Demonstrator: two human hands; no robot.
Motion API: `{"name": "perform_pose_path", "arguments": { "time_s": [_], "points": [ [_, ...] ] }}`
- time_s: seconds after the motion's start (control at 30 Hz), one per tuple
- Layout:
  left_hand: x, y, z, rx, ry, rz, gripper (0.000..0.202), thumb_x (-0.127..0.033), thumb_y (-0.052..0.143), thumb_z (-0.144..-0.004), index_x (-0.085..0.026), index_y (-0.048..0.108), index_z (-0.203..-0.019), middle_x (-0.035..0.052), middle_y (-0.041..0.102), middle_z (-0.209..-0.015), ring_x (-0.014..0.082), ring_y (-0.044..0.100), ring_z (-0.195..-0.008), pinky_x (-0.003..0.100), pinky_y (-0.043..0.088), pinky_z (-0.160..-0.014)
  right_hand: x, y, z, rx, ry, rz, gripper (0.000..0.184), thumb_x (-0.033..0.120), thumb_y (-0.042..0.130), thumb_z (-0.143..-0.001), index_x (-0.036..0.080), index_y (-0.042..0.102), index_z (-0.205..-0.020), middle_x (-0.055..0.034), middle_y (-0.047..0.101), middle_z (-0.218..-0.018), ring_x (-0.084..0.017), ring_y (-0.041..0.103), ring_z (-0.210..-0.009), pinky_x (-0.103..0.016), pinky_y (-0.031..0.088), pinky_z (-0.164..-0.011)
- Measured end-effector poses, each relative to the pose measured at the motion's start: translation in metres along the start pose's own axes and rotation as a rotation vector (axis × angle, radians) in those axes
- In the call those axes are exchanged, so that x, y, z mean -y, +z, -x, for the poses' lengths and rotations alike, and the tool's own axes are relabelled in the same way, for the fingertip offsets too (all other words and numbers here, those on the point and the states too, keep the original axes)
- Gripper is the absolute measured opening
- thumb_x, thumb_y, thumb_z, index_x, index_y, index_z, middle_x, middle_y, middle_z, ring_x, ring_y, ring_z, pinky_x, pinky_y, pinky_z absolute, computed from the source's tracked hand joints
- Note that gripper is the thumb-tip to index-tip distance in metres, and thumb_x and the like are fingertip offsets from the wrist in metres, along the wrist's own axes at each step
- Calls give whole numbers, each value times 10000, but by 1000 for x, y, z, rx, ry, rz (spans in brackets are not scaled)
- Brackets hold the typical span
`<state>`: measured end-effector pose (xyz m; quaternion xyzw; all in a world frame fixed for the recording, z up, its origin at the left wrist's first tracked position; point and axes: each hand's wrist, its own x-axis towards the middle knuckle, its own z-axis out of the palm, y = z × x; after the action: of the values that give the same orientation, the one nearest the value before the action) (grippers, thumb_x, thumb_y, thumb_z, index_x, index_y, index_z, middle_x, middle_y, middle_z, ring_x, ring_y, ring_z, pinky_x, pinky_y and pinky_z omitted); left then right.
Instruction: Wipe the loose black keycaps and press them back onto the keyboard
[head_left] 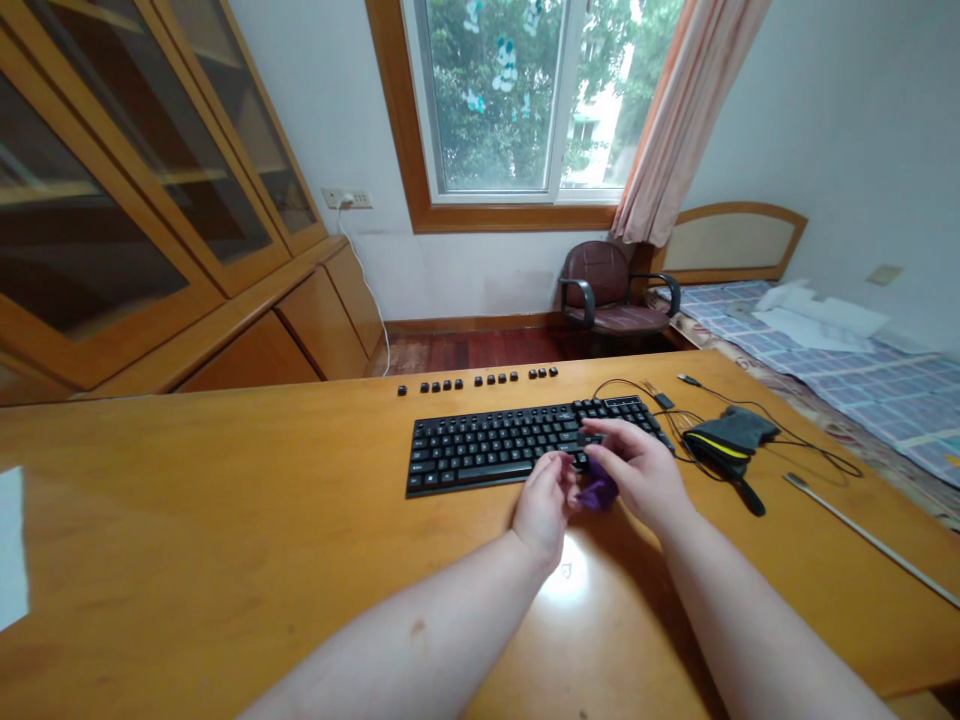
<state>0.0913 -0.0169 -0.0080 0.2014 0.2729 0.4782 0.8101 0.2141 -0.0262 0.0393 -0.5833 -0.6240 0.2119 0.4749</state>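
Note:
Both my hands are close together over the right part of a black keyboard point(487, 445), near its front edge. A crumpled purple cloth point(598, 488) hangs between them. My left hand point(546, 505) is closed, fingers curled in against the cloth. Thumb and fingers of my right hand point(637, 468) pinch a small dark piece point(590, 438) that looks like a keycap, just above the cloth. Behind the keyboard, several loose black keycaps point(491, 379) stand in a spaced row. My hands cover part of the keyboard's right side.
Right of the keyboard lie a dark grey pouch point(731, 438) with a yellow stripe, a looped black cable point(814, 452) and a thin pale rod point(874, 535). White paper point(11, 545) rests at the wooden desk's point(187, 520) left edge. Beyond are a chair point(611, 290) and a bed point(847, 370).

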Motion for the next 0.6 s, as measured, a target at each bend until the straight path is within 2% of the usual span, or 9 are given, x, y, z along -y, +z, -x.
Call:
{"name": "perform_pose_path", "arguments": {
  "time_s": [0.07, 0.17, 0.23, 0.3, 0.43, 0.6],
  "points": [
    [1, -2, -1, -24, -53, -32, 227, -376, 576, -716, -178, 499, -797, -51, 429, -625, 51, 343, -443, 209, 265, -467, 2, -10, -17, -28, -25, 135, 280, 352, 547, -796, 206, 647, -1014, -31, 645, -780, -137, 541, -608, -279, 445, -610],
    [2, -3, -2, -58, -77, -28, 208, -360, 555, -707, -179, 483, -781, -59, 414, -618, 43, 330, -427, 212, 264, -471, -7, -16, -51, 60, -7, 330, 251, 342, 561, -782, 218, 674, -969, -19, 669, -748, -155, 574, -633, -281, 446, -636],
    [2, -3, -2, -68, -87, -27, 199, -350, 551, -700, -178, 479, -772, -60, 412, -618, 41, 327, -426, 214, 264, -473, -21, -13, -72, 123, 0, 412, 240, 324, 559, -781, 230, 679, -967, -18, 692, -782, -167, 599, -670, -285, 452, -659],
    [2, -2, -2, -74, -96, -29, 202, -352, 551, -694, -178, 479, -764, -60, 411, -619, 40, 326, -426, 216, 264, -473, -37, -5, -86, 184, -32, 452, 234, 302, 548, -791, 229, 680, -969, -27, 704, -900, -183, 622, -790, -289, 456, -737],
    [3, -3, -3, -92, -111, -21, 217, -365, 553, -686, -176, 474, -758, -58, 404, -619, 41, 330, -431, 216, 261, -473, -65, 9, -92, 231, -62, 566, 245, 321, 528, -807, 242, 676, -986, -38, 695, -978, -212, 615, -922, -316, 452, -811],
    [4, -2, -3, -82, -108, -28, 236, -378, 564, -675, -174, 474, -753, -54, 412, -630, 42, 332, -440, 216, 261, -476, -81, 12, -91, 246, -87, 562, 231, 319, 544, -797, 238, 680, -966, -29, 681, -1027, -205, 599, -984, -320, 436, -881]
  ]
}}
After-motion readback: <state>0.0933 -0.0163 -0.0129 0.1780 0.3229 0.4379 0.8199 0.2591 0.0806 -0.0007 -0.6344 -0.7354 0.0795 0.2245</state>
